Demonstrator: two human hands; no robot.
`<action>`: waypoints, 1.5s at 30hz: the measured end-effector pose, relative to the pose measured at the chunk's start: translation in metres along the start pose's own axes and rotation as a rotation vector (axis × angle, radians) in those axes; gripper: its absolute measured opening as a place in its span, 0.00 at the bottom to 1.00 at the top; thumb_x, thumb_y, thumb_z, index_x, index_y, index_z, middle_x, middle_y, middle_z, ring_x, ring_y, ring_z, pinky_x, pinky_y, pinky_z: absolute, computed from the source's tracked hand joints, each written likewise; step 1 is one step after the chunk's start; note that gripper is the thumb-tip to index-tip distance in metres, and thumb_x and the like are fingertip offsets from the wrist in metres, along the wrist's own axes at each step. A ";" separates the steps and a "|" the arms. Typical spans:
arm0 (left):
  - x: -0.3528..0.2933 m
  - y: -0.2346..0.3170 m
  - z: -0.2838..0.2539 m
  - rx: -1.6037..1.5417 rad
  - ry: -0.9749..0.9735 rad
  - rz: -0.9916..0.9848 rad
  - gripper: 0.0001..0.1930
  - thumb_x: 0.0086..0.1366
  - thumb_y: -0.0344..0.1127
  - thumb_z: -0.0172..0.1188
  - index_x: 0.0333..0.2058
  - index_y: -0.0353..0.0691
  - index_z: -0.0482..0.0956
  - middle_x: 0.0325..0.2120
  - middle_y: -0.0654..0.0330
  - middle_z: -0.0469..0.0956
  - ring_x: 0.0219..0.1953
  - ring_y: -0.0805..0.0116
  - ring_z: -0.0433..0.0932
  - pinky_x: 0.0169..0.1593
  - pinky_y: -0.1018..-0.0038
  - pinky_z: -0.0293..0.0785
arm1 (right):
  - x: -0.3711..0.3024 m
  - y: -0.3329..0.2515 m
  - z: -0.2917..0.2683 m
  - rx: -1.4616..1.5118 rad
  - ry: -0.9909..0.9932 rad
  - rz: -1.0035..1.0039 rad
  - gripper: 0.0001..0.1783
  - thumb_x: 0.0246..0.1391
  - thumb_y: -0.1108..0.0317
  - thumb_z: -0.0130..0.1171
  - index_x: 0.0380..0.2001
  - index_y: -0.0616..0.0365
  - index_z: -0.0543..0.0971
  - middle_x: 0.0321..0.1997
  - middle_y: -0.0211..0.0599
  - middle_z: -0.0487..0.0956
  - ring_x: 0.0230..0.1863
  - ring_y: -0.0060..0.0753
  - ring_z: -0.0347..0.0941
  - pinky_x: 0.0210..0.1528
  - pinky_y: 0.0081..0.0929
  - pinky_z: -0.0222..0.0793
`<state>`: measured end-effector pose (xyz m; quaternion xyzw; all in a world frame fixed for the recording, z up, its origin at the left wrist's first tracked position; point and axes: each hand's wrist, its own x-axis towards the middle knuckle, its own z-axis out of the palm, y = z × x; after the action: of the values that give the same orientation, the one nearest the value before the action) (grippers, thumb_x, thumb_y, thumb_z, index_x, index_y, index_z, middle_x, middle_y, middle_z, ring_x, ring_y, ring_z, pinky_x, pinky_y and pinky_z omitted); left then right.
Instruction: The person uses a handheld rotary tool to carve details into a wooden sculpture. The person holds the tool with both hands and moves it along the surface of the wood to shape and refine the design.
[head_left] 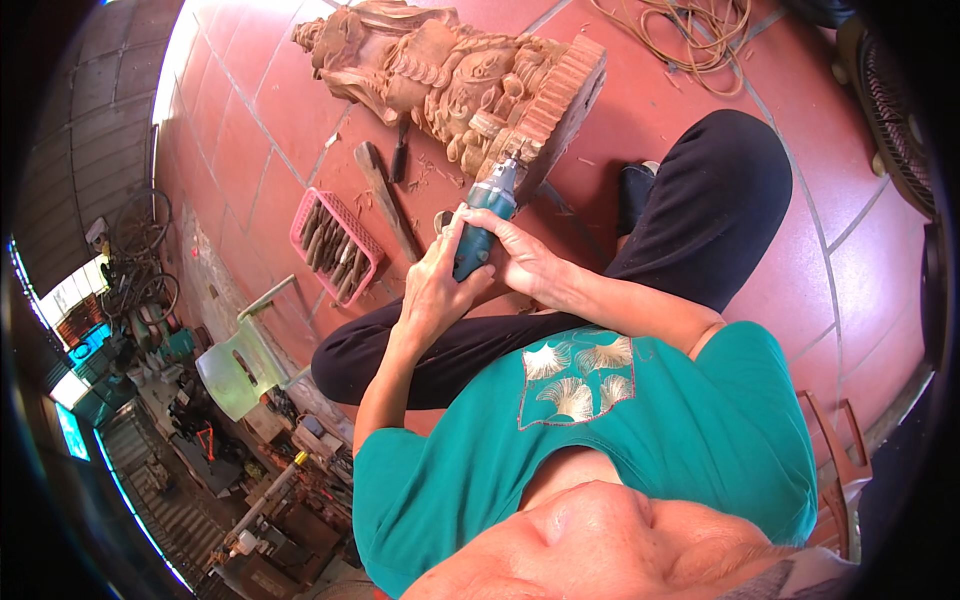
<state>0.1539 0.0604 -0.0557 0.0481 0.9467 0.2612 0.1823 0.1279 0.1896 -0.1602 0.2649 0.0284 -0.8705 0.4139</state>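
A teal die grinder with a grey metal neck is held between my two hands. My left hand grips its body from the left side, fingers closed. On the other side my right hand wraps the body, its thumb lying across the front. The grinder points away from me, and its tip is at the near edge of a carved wooden statue's base. That statue lies on its side on the floor, with its ridged base to the right. Whether the tip touches the wood is hard to tell.
Left of my hands are a pink plastic basket of wooden-handled tools, a long wooden piece and a dark-handled tool. Wood shavings litter the floor. A coiled cord lies far right, near a fan. A pale green chair stands left.
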 end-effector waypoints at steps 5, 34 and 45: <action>0.001 0.003 -0.001 -0.001 -0.051 -0.046 0.44 0.58 0.38 0.72 0.70 0.33 0.59 0.68 0.45 0.67 0.61 0.44 0.75 0.59 0.60 0.77 | -0.004 0.000 -0.002 0.004 0.016 -0.005 0.17 0.56 0.63 0.73 0.47 0.50 0.80 0.45 0.24 0.81 0.50 0.23 0.77 0.58 0.29 0.71; 0.000 -0.004 0.005 0.012 -0.011 -0.014 0.44 0.59 0.39 0.72 0.69 0.32 0.60 0.68 0.44 0.66 0.62 0.43 0.75 0.59 0.60 0.77 | 0.004 0.000 -0.006 0.010 0.003 0.021 0.16 0.57 0.62 0.72 0.46 0.50 0.80 0.43 0.25 0.81 0.48 0.23 0.78 0.55 0.30 0.73; 0.001 -0.001 0.002 0.002 -0.024 -0.031 0.44 0.59 0.39 0.72 0.70 0.33 0.60 0.67 0.44 0.67 0.62 0.44 0.75 0.59 0.59 0.77 | 0.002 -0.001 -0.003 -0.008 0.002 0.013 0.16 0.57 0.62 0.72 0.46 0.49 0.80 0.44 0.24 0.82 0.47 0.24 0.78 0.54 0.30 0.74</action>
<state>0.1538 0.0612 -0.0583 0.0367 0.9453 0.2567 0.1976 0.1281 0.1900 -0.1641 0.2642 0.0308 -0.8675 0.4204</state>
